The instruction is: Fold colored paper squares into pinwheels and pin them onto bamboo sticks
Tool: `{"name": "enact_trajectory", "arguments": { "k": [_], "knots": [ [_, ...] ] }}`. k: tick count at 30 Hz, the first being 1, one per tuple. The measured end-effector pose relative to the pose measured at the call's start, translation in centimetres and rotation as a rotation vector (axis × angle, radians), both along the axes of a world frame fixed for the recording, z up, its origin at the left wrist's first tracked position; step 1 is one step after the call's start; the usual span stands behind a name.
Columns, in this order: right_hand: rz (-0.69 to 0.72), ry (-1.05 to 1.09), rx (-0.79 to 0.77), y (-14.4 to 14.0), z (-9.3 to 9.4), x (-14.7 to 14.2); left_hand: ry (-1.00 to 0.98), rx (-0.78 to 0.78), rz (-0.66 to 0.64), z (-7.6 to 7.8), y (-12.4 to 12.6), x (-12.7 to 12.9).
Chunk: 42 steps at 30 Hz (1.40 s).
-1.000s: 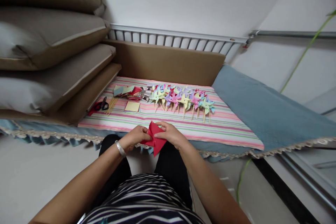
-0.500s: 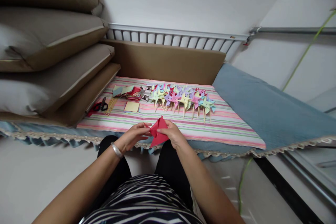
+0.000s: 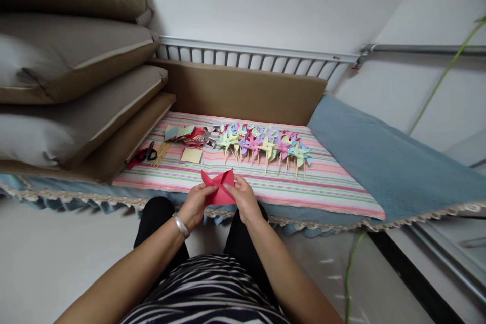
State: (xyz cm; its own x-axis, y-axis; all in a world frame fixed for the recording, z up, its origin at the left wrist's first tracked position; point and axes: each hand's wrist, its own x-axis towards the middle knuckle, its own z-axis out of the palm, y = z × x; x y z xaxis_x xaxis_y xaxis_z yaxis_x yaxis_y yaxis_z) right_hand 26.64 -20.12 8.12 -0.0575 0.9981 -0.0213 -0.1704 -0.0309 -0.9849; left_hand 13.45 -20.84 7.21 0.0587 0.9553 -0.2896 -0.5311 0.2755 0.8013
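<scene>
A red paper pinwheel piece [image 3: 220, 193], partly folded, is held in the air between my two hands, above the front edge of the striped cloth. My left hand [image 3: 194, 203] pinches its left side, thumb on top. My right hand [image 3: 245, 198] grips the right side, its thumb pressed near the paper's middle. Two points of the paper stick up at the back. Beyond my hands stand or lie several finished pinwheels [image 3: 266, 146] in pastel colours on wooden sticks. Left of them is a stack of coloured paper [image 3: 182, 132], with a small pile of yellow squares [image 3: 191, 155] in front.
Black-handled scissors [image 3: 146, 154] and several wooden sticks [image 3: 162, 154] lie on the striped cloth [image 3: 326, 190] at the left. Big stacked cushions [image 3: 76, 106] rise on the left. A brown panel [image 3: 243, 88] stands at the back before a white radiator [image 3: 258, 58]. Blue fabric [image 3: 391, 147] covers the right.
The red paper has turned and moved slightly left, its folded points now facing up and away. My left hand has closed on its left side, where the fingers were looser before.
</scene>
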Motion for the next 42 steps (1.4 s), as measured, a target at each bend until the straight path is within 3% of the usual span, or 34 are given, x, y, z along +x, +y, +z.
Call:
{"name": "enact_trajectory", "arguments": {
  "k": [4,7,11,17,28,42],
  "knots": [
    [-0.022,-0.407,0.356,-1.3,-0.6,1.8,0.036,-0.033,0.015,0.4,0.8,-1.4],
    [0.049,-0.697,0.635,-2.5,-1.0,2.8,0.058,-0.047,0.012,0.9,1.0,-1.9],
    [0.041,-0.849,0.733,-2.9,-0.9,2.8,0.082,-0.051,-0.008,1.2,0.9,-1.8],
    [0.017,-0.844,0.75,-2.3,0.1,2.4,0.155,-0.05,-0.025,1.6,0.5,-1.5],
    [-0.027,-0.83,0.612,-1.0,0.6,1.3,0.321,-0.006,-0.103,1.4,-0.1,-0.6],
    [-0.056,-0.828,0.494,-0.7,1.0,1.0,0.3,0.042,-0.23,2.0,-0.3,-1.2]
  ]
}}
